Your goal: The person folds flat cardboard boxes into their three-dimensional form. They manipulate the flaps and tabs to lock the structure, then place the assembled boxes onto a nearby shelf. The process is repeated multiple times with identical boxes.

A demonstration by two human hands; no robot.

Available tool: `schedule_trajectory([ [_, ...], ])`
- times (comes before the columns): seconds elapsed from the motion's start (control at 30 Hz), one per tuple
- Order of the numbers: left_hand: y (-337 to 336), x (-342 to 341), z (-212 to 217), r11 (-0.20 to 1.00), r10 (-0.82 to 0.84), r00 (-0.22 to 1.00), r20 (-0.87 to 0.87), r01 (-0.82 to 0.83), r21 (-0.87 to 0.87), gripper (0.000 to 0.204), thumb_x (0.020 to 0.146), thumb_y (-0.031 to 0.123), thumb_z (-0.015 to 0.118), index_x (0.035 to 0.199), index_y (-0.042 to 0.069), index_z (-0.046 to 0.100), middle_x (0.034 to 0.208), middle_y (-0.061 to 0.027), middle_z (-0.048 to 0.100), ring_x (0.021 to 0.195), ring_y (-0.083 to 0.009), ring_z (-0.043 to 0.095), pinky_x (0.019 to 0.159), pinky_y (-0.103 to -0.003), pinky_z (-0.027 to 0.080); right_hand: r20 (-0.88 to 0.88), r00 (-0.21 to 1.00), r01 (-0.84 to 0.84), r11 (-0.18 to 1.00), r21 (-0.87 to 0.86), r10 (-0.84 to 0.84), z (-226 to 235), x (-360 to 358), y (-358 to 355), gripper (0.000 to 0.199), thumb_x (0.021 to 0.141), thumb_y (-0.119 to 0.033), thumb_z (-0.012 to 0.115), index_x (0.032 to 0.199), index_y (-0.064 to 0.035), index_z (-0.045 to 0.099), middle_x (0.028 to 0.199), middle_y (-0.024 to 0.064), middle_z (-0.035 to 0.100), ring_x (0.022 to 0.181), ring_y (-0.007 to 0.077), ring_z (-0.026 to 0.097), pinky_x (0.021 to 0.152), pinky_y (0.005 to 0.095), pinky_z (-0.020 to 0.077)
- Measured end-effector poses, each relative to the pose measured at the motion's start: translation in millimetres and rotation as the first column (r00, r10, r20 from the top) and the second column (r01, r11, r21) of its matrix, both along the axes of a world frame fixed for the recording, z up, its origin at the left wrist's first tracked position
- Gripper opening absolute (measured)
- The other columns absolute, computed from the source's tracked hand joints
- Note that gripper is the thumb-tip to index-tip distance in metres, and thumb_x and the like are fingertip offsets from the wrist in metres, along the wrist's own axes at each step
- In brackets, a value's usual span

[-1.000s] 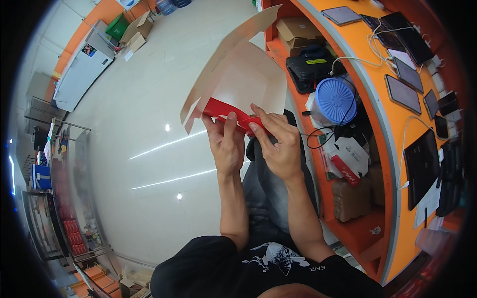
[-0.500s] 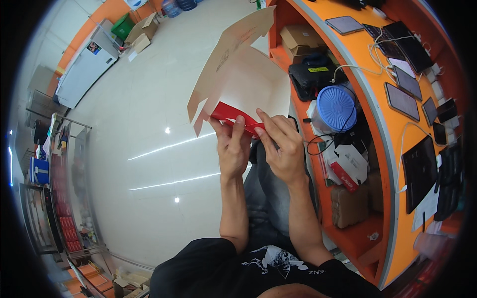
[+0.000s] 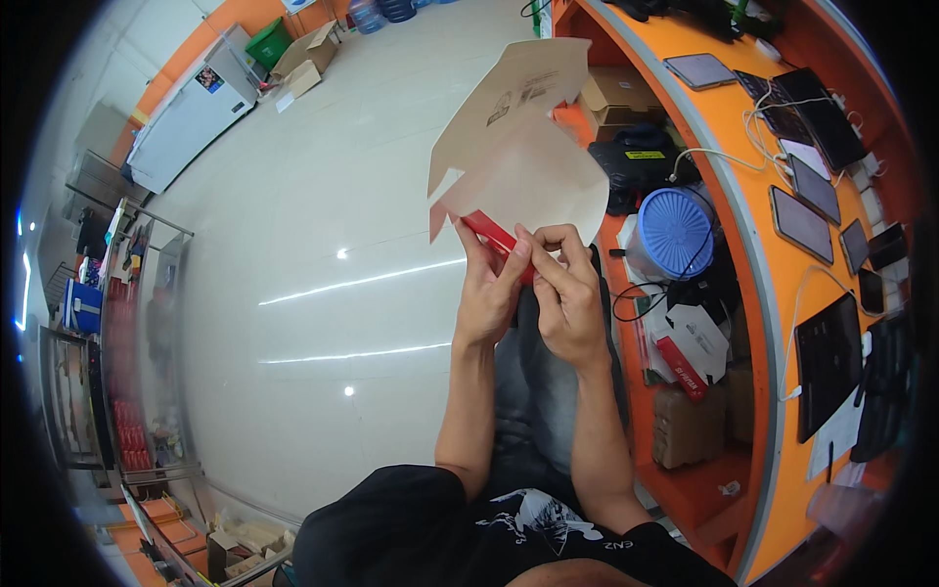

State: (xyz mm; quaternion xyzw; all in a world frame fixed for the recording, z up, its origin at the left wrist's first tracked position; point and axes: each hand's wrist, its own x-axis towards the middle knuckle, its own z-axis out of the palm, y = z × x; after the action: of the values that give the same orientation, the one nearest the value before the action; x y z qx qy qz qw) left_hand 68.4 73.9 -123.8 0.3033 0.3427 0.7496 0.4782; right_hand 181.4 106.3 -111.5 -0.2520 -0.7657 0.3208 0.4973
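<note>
A partly folded paperboard carton (image 3: 553, 171), pale inside with a printed tan panel, is held up in front of me. Its near edge carries a red flap (image 3: 486, 229). My left hand (image 3: 485, 298) grips this flap from the left, thumb on top and fingers behind. Close beside it, my right hand (image 3: 567, 303) pinches the right end of the red flap between thumb and fingers. Both sets of fingertips nearly meet, and they hide part of the fold. The far side panels of the carton stand spread and tilted.
To the right runs an orange counter (image 3: 729, 122) with phones, tablets and cables. Its shelf holds a blue-lidded tub (image 3: 675, 233), a black bag (image 3: 638, 166) and another red-and-white carton (image 3: 696, 342). A metal rack (image 3: 147, 342) stands left; a white freezer (image 3: 191, 127) lies beyond.
Carton and hands have shifted right in view, partly with the camera's own turn. The red flap, earlier showing a gap near my thumbs, now looks narrower and pressed together. Both hands keep hold.
</note>
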Motion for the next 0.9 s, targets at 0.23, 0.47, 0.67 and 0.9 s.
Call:
schedule_trajectory([
  [0.23, 9, 7, 5, 0.991, 0.134, 0.988, -0.082, -0.136, -0.019, 0.081, 0.096, 0.004, 0.071, 0.151, 0.013, 0.012, 0.132, -0.0126, 0.051, 0.121, -0.0220, 0.057, 0.101, -0.040, 0.051, -0.182, 0.982, -0.073, 0.985, -0.157, 0.044, 6, 5, 7, 0.048, 0.083, 0.007, 0.059, 0.131, 0.0043, 0.064, 0.108, 0.0122, 0.062, 0.097, 0.0226, 0.060, 0.085, 0.0329, 0.0485],
  [0.47, 4, 26, 12, 0.988, 0.150, 0.956, -0.251, -0.136, 0.074, 0.101, 0.085, 0.002, 0.078, 0.157, 0.013, 0.009, 0.142, -0.0135, 0.046, 0.129, -0.0237, 0.054, 0.105, -0.039, 0.050, -0.216, 0.972, 0.089, 0.995, -0.045, -0.096, 60, -7, -12, 0.035, 0.079, -0.011, 0.083, 0.105, 0.0016, 0.063, 0.093, 0.0125, 0.064, 0.077, 0.0210, 0.063, 0.071, 0.0329, 0.0527],
  [0.67, -1, 30, 21, 0.988, 0.131, 0.967, -0.218, -0.108, 0.113, 0.101, 0.081, 0.002, 0.081, 0.157, 0.009, 0.016, 0.145, -0.0174, 0.047, 0.128, -0.0259, 0.055, 0.104, -0.037, 0.052, -0.189, 0.965, 0.147, 0.972, -0.186, -0.182, 77, -12, -2, 0.024, 0.082, -0.003, 0.080, 0.102, 0.0040, 0.069, 0.088, 0.0139, 0.072, 0.072, 0.0221, 0.069, 0.064, 0.0337, 0.0539],
  [0.9, -2, 20, 25, 0.988, 0.152, 0.908, -0.390, -0.142, 0.056, 0.098, 0.080, 0.004, 0.079, 0.157, 0.009, 0.019, 0.143, -0.0192, 0.047, 0.126, -0.0276, 0.057, 0.103, -0.039, 0.053, 0.054, 0.983, 0.165, 0.974, 0.156, -0.175, 75, 11, 25, 0.022, 0.081, 0.000, 0.078, 0.102, 0.0018, 0.072, 0.091, 0.0120, 0.071, 0.072, 0.0235, 0.069, 0.067, 0.0351, 0.0543],
])
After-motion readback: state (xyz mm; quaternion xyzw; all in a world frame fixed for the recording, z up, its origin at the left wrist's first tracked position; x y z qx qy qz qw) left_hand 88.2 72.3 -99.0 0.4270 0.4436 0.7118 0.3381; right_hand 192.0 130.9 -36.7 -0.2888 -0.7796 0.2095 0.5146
